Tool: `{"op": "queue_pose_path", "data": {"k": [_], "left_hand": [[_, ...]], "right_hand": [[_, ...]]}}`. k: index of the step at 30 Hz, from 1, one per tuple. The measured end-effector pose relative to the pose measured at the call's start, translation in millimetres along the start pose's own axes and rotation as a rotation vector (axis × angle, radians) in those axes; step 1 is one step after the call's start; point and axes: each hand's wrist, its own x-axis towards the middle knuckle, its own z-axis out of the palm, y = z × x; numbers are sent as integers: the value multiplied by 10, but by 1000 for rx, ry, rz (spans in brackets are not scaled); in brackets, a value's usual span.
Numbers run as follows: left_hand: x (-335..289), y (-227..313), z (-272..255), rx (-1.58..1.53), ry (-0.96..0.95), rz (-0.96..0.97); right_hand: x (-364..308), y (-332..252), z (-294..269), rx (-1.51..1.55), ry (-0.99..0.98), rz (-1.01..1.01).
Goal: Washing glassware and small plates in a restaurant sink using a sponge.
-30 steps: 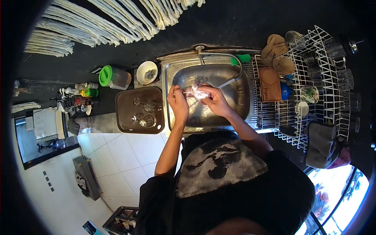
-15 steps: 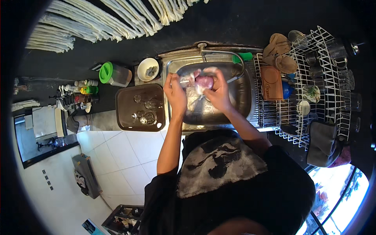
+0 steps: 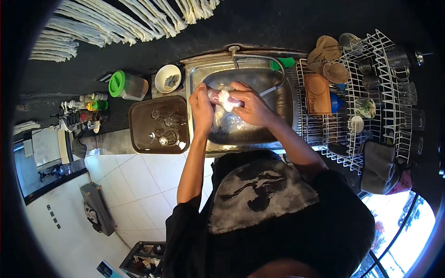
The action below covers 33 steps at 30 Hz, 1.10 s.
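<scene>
Over the sink (image 3: 291, 125), both of my hands meet, with white foam between them. My right hand (image 3: 254, 107) is closed on a pinkish-purple sponge (image 3: 236, 102) covered in suds. My left hand (image 3: 201, 104) grips a small see-through glass object (image 3: 214, 96), its exact kind partly hidden by fingers and foam. The sponge presses against the right end of this object. Water and shiny reflections show in the basin below.
A brown tray (image 3: 135, 132) holding several small glass pieces stands left of the sink, a white bowl (image 3: 160, 88) and a green-lidded container (image 3: 132, 88) behind it. The curved faucet (image 3: 259, 56) arches over the basin. At right is a white wire dish rack (image 3: 357, 153).
The sponge and the glass object have come together, with more foam between them. My right hand has moved slightly down and left. The view has shifted a little.
</scene>
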Motion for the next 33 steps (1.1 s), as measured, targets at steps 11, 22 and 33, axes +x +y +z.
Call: {"op": "queue_pose_path", "data": {"k": [11, 22, 33], "left_hand": [[20, -240, -263, 207, 5, 60], [-150, -484, 40, 281, 128, 274], [-228, -732, -242, 765, -18, 426]], "right_hand": [[-110, 394, 310, 1287, -23, 667], [-5, 349, 795, 1622, 458, 581], [185, 377, 1106, 1201, 663, 602]]}}
